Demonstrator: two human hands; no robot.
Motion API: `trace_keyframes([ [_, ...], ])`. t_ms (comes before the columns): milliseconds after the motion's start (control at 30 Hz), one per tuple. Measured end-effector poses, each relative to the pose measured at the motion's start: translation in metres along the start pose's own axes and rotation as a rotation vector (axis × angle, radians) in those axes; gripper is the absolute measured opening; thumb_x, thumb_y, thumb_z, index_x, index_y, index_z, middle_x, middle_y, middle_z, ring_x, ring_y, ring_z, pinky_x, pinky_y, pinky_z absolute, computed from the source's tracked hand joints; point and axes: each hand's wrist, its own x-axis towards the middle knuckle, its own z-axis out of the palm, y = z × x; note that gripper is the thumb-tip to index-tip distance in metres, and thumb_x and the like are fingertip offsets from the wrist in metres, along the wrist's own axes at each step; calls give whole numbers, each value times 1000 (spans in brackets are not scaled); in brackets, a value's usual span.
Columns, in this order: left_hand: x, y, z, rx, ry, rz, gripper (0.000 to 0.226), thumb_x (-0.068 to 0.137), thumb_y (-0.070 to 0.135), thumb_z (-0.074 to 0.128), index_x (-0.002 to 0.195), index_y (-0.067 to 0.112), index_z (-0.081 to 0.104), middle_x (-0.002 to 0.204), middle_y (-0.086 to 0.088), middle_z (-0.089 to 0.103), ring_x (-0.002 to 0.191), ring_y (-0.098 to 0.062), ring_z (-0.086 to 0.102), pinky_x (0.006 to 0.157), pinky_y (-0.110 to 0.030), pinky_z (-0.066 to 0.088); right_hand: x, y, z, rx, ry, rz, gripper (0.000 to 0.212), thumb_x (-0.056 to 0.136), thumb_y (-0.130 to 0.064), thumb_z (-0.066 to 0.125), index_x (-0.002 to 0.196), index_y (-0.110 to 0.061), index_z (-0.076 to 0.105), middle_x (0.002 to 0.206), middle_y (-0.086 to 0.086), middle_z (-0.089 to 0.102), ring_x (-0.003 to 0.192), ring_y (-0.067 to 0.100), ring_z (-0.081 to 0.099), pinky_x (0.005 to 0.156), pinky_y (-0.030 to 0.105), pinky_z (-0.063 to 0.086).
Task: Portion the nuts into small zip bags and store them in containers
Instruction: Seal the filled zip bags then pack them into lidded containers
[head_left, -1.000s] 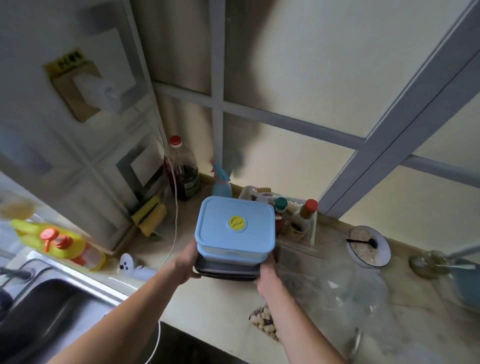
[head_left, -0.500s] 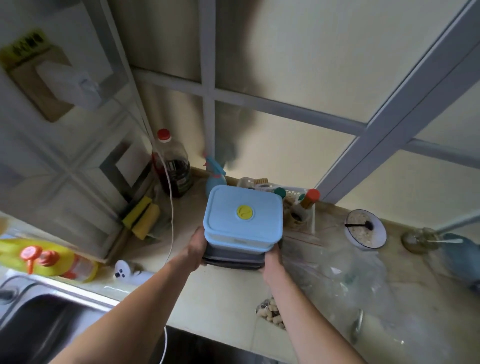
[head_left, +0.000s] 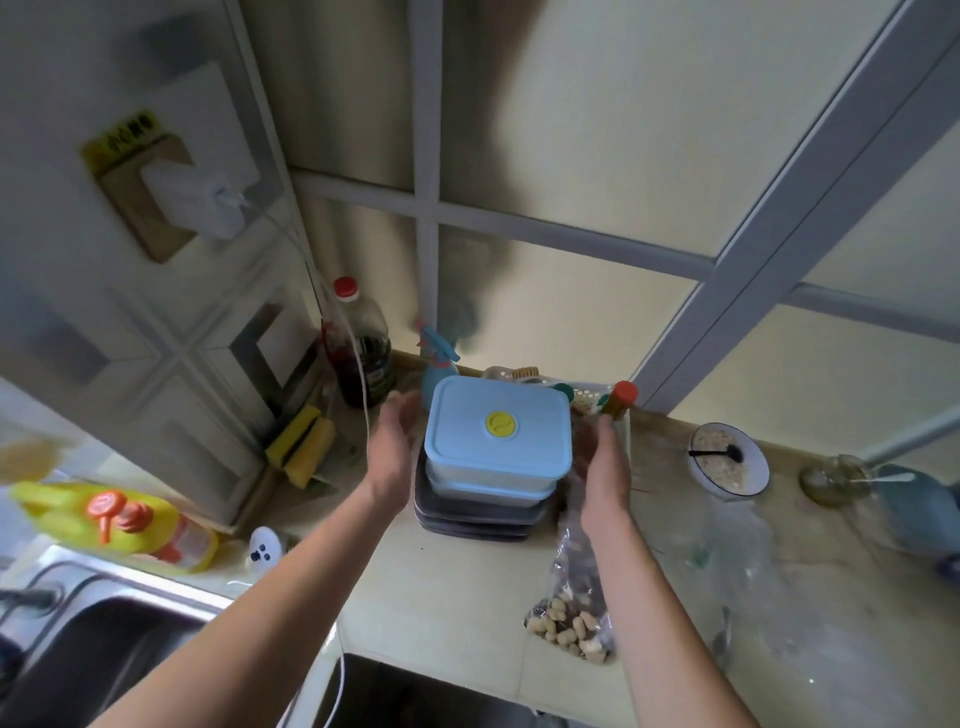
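A stack of containers (head_left: 493, 467) stands on the counter (head_left: 441, 597); the top one has a light blue lid with a yellow round button, and dark grey ones lie beneath. My left hand (head_left: 392, 452) hovers at the stack's left side with relaxed fingers, not gripping. My right hand (head_left: 605, 462) is at its right side, fingers straight, also holding nothing. A clear plastic bag of nuts (head_left: 574, 618) lies on the counter under my right forearm.
A steel sink (head_left: 93, 649) is at lower left with a yellow bottle (head_left: 119, 519) beside it. A dark bottle (head_left: 361, 358), spray bottle (head_left: 439, 358), sponges (head_left: 301, 449) and a rack of jars (head_left: 597, 400) stand behind. A bowl with a spoon (head_left: 727, 460) sits right.
The stack, carried in both hands before, now stands on the counter further back. Both hands have let go and opened beside it.
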Motion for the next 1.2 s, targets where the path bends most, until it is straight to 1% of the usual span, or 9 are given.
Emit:
trace_keyframes([
  [133,-13,18,14,41,-224,55,60,102,53,32,122,9,68,117,-15,72,112,-30,67,99,-45,52,-22,-29,8,-61,-190,-83,43,92,-57,56,110,-24,76,107,-4,77,98,15,70,79,32,50],
  [233,-19,17,20,163,-175,138,35,90,39,54,113,20,72,107,-9,74,108,-35,67,96,-50,53,-34,-31,16,-175,-266,-146,24,96,-33,66,116,-21,69,109,0,73,101,23,70,74,30,53],
  [333,-32,19,27,140,-167,204,32,93,18,48,114,25,71,107,-5,74,105,-28,68,87,-39,55,-38,-32,18,-220,-269,-210,21,90,-37,68,108,-27,70,106,0,74,102,26,71,82,42,58],
  [467,-53,28,31,119,-82,302,35,95,15,42,116,26,69,108,-3,72,98,-20,66,88,-37,50,-44,-44,21,-261,-279,-310,32,79,-55,62,100,-32,68,97,-4,74,95,25,71,86,49,57],
  [567,-75,32,31,81,-32,368,35,95,13,42,112,24,69,106,-6,71,92,-17,64,82,-35,52,-56,-48,19,-268,-271,-435,34,77,-59,59,99,-34,67,95,-7,73,93,23,69,85,48,57],
  [700,-109,23,25,109,34,447,35,97,7,42,110,21,70,96,11,73,84,-1,65,68,-14,49,-81,-29,7,-260,-243,-538,33,85,-51,57,104,-25,65,100,-5,71,95,22,67,81,39,55],
  [833,-138,-6,6,177,107,426,34,95,6,46,110,23,71,101,11,72,88,-1,63,74,-16,47,-102,16,-16,-292,-269,-477,27,86,-53,57,106,-35,61,108,-7,70,99,18,66,87,40,56],
  [1067,-167,-76,-29,273,196,263,36,82,28,51,110,31,73,108,12,70,99,-7,62,85,-32,48,-114,101,-57,-311,-376,-227,30,97,-42,53,115,-23,68,108,-6,73,98,14,68,89,33,54],
  [1200,-153,-116,-54,295,199,116,37,79,30,58,112,37,73,109,10,73,106,-20,65,95,-38,49,-103,133,-64,-453,-418,-137,26,99,-27,54,74,-26,62,71,-16,63,74,18,56,73,32,47],
])
